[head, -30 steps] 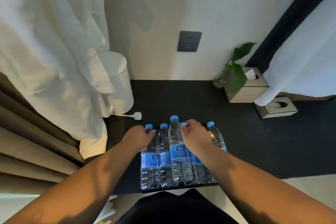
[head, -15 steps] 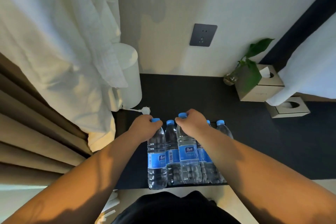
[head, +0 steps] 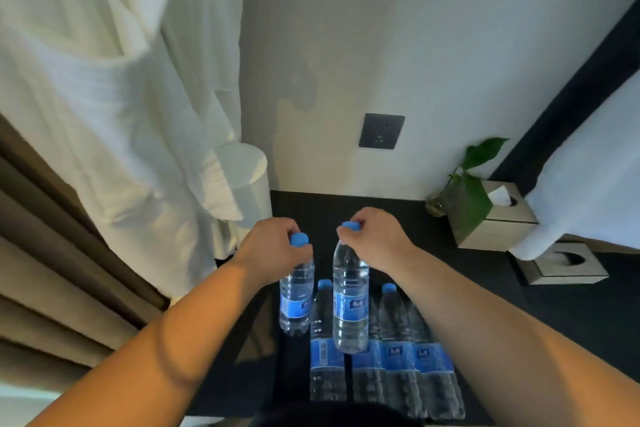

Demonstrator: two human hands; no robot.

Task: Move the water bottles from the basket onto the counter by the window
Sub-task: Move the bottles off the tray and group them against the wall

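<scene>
Over the dark counter [head: 433,288], left hand [head: 273,250] and right hand [head: 375,243] each pinch a water bottle by its neck: left bottle [head: 296,302], right bottle [head: 349,308]. Both have risen clear of the pack since a second ago, so carrying can begin. At 6 o'clock roughly four remaining bottles [head: 391,357] stand together; basket not discernible. At 2 o'clock: one plant [head: 467,191], two tissue boxes [head: 498,222].
</scene>
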